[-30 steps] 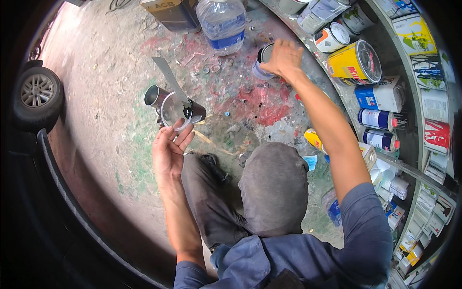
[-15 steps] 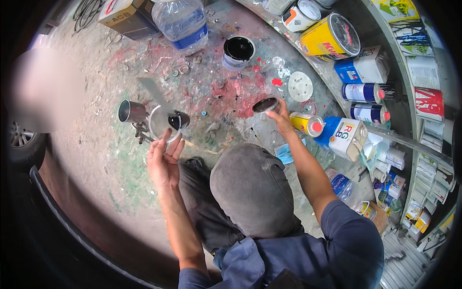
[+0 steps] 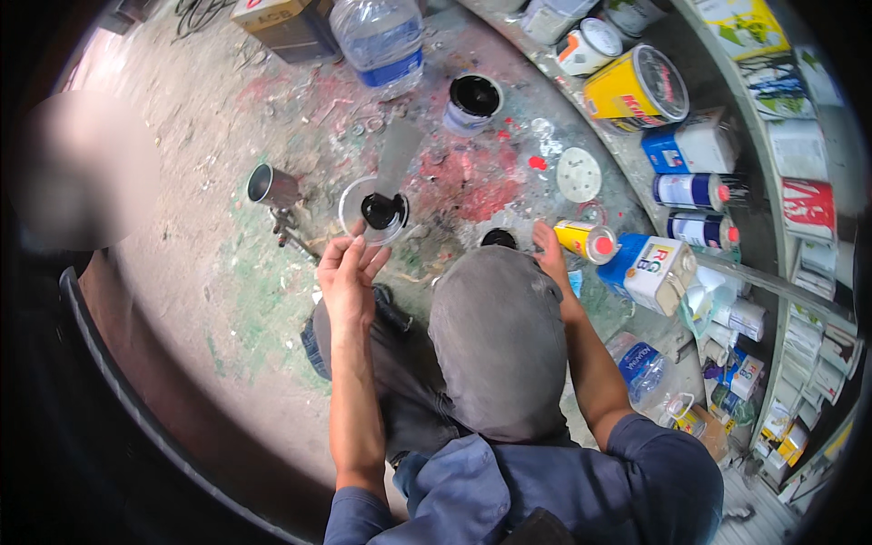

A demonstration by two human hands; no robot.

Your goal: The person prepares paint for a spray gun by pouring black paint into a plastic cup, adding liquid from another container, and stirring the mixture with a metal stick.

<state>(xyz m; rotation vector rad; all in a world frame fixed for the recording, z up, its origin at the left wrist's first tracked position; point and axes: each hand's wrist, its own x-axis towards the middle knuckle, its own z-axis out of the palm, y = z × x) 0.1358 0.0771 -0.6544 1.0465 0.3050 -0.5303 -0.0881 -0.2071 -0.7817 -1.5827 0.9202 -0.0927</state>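
My left hand is closed on the rim of a clear plastic cup with black paint in its bottom. A flat grey stirring stick stands tilted in that cup. On the right, my right hand has its fingers apart and seems to hold nothing. Just left of it is a round dark container, apart from the fingers and partly hidden behind my grey cap. A spray gun with a metal cup stands left of the clear cup. Farther off sits an open tub of black paint.
A large water bottle and a cardboard box stand at the far side. To the right are a small yellow can, a blue-and-white can, a white sanding disc and a shelf edge with several paint cans.
The dark round container, held tilted in my right hand before, is now lower and apart from the opened fingers. The clear cup and stick stay with my left hand. The whole view has shifted.
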